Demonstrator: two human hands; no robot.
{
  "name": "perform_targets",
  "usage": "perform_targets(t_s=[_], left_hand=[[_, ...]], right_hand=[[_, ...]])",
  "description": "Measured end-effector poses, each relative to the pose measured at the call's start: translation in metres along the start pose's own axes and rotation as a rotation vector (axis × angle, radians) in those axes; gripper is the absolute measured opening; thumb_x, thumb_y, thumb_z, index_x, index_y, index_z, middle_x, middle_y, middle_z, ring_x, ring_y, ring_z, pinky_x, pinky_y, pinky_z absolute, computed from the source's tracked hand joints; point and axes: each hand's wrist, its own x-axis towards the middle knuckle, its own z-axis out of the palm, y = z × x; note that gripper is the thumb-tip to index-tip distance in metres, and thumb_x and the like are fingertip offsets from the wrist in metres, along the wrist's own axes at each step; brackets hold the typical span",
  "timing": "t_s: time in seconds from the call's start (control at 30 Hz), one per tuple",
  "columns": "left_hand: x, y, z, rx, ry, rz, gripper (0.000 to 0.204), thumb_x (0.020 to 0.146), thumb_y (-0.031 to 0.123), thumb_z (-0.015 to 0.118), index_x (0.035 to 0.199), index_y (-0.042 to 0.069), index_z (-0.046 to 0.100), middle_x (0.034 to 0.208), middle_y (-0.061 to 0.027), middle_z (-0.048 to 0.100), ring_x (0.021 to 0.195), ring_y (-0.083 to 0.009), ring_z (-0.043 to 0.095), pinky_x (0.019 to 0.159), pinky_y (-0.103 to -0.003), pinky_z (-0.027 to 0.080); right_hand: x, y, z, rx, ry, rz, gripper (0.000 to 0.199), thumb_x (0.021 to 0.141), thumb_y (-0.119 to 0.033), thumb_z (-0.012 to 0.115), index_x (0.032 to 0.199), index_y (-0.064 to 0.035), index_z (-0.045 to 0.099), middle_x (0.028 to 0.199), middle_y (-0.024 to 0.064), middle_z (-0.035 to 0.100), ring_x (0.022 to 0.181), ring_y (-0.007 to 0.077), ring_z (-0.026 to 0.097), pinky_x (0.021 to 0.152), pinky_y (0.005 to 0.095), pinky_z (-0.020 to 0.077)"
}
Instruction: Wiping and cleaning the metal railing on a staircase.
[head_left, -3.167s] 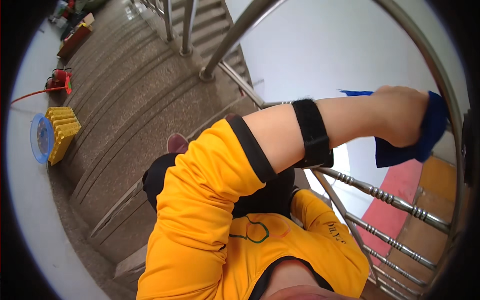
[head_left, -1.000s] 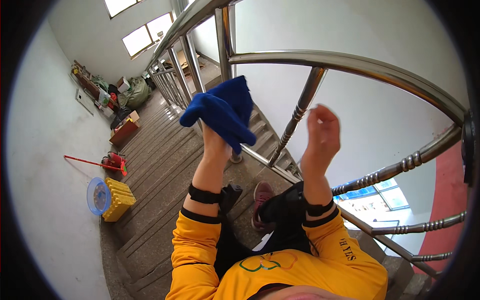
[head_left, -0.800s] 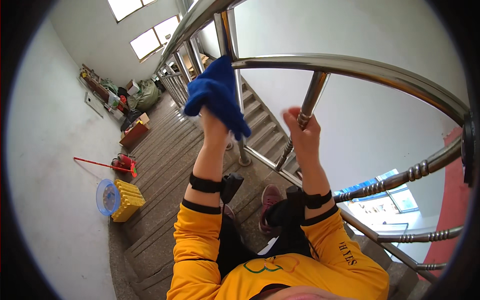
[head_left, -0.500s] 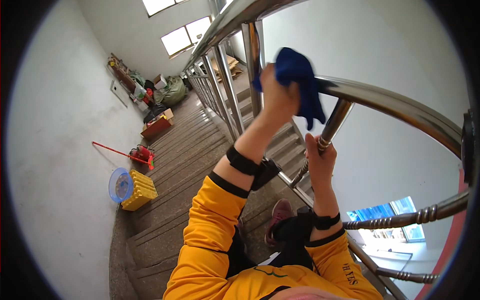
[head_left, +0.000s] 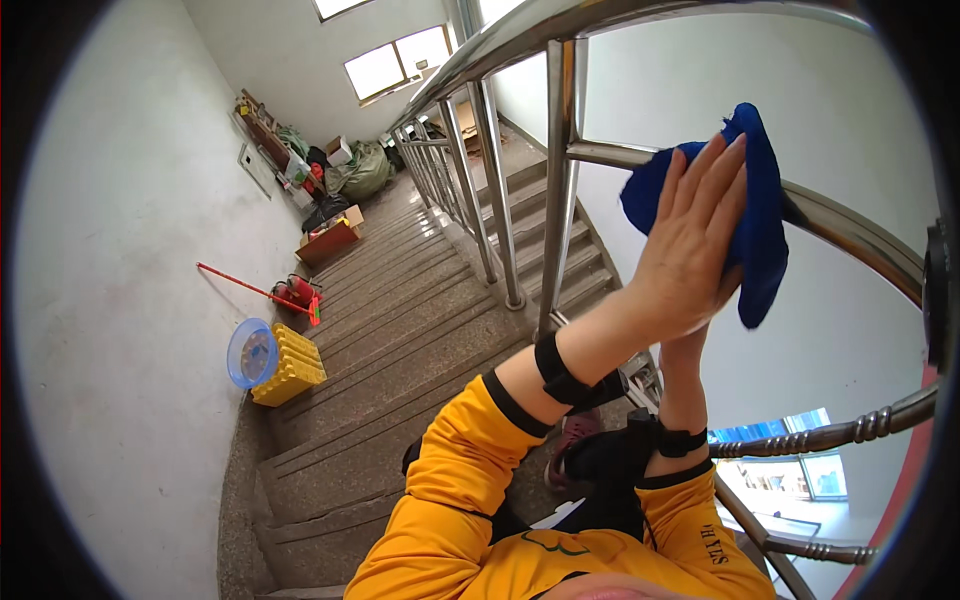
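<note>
My left hand (head_left: 690, 235) presses a dark blue cloth (head_left: 762, 240) against the curved metal handrail (head_left: 850, 237). Its fingers lie stretched over the cloth, with a fold standing up beside the fingertips. My right hand (head_left: 686, 348) is just below and behind the left one. Only its wrist side shows; the fingers are hidden, so their grip cannot be made out. Dark straps circle both forearms below orange sleeves.
Stone stairs (head_left: 380, 350) descend on the left beside metal balusters (head_left: 497, 190). A yellow block (head_left: 292, 368), a blue basin (head_left: 250, 352), red extinguishers (head_left: 296, 290) and a red-handled pole (head_left: 240, 284) stand along the wall. Bags and boxes (head_left: 355, 172) crowd the landing.
My left hand has slid the cloth rightward along the handrail, from beside the upright post. Its fingers are straighter. My right hand, earlier around a twisted baluster, is now mostly covered.
</note>
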Motion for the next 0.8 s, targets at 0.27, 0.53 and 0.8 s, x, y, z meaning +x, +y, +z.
perform_targets(t_s=[0.27, 0.53, 0.8], left_hand=[[-0.074, 0.03, 0.041, -0.127, -0.081, -0.335, 0.082, 0.068, 0.001, 0.062, 0.135, -0.013, 0.017, 0.144, -0.0333, 0.009, 0.131, -0.0518, 0.015, 0.108, -0.053, 0.019], [-0.03, 0.004, 0.01, -0.725, -0.234, -0.739, 0.047, 0.085, 0.005, 0.051, 0.128, 0.0, 0.033, 0.113, -0.0201, 0.054, 0.108, -0.0289, 0.053, 0.094, -0.037, 0.04], [-0.037, -0.015, 0.014, -0.797, -0.305, -0.551, 0.059, 0.084, 0.005, 0.05, 0.137, 0.003, 0.023, 0.111, -0.0176, 0.057, 0.1, -0.0261, 0.058, 0.088, -0.036, 0.045]], right_hand=[[0.005, 0.007, 0.023, -0.125, -0.03, -0.141, 0.051, 0.091, -0.027, 0.049, 0.134, -0.0058, 0.033, 0.135, 0.0117, 0.037, 0.119, 0.0246, 0.039, 0.097, 0.0351, 0.0308], [0.011, -0.003, 0.04, -0.174, 0.006, -0.282, 0.046, 0.088, -0.022, 0.053, 0.128, -0.0049, 0.04, 0.127, 0.0113, 0.043, 0.111, 0.0234, 0.044, 0.091, 0.0336, 0.0353], [0.027, -0.014, 0.024, -0.248, 0.035, -0.418, 0.041, 0.085, -0.017, 0.057, 0.122, -0.0041, 0.047, 0.118, 0.011, 0.05, 0.104, 0.0223, 0.05, 0.085, 0.0321, 0.0397]])
